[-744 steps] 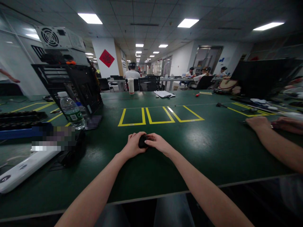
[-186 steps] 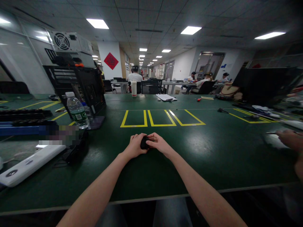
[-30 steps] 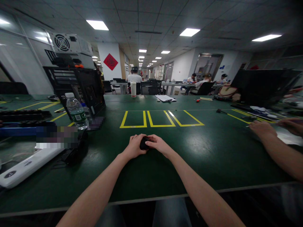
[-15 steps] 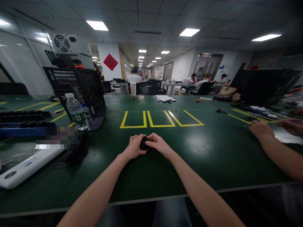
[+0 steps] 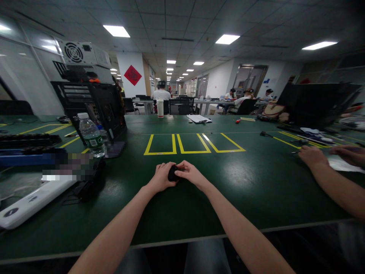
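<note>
A small black rounded object [image 5: 172, 173] is between my two hands, just over or on the green table [image 5: 245, 198]; its kind I cannot make out. My left hand [image 5: 162, 177] wraps round its left side, thumb toward me. From the right, my right hand [image 5: 190, 174] closes on it, with the thumb across its near face and the fingers on the far edge. Both hands cover much of the object. Beyond them, yellow tape outlines [image 5: 194, 152] mark the tabletop.
To the left stand a water bottle [image 5: 91, 137], a black computer case [image 5: 94, 102] and a long white device [image 5: 37, 201]. Further back are a white cup [image 5: 160, 109] and a clipboard [image 5: 199, 119]. On the right, a co-worker's hands [image 5: 313, 158] work near a dark monitor [image 5: 319, 102].
My hands stay on the black object with hardly any visible movement. The co-worker's hands on the right shift slightly.
</note>
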The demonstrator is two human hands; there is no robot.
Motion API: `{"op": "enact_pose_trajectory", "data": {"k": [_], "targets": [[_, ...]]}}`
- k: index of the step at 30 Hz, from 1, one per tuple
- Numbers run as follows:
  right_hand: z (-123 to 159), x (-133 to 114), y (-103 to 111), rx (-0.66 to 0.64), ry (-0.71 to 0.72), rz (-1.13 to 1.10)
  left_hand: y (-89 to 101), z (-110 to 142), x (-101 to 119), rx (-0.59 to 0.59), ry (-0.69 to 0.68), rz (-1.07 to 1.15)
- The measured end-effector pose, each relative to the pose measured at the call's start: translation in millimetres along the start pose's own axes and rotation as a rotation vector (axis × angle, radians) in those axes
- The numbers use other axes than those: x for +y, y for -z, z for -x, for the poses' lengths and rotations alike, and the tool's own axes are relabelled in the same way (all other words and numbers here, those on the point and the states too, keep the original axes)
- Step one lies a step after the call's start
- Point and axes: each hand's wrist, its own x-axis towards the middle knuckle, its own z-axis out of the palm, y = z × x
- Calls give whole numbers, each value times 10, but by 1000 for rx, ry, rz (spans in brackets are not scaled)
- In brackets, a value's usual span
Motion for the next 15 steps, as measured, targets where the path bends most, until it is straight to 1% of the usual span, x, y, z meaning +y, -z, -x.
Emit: {"op": "enact_pose_trajectory", "data": {"k": [2, 6, 8, 12, 15], "targets": [[-12, 20, -2, 18, 7, 21, 0, 2, 0, 0, -3, 9], [-25, 50, 16, 41, -79, 65, -8, 1, -15, 6, -3, 13], [-17, 41, 27, 21, -100, 63, -12, -1, -25, 7, -3, 13], [18, -5, 35, -65, -74, 18, -13, -1, -30, -1, 1, 13], [33, -24, 28, -60, -51, -1, -6, -1, -19, 0, 3, 17]]}}
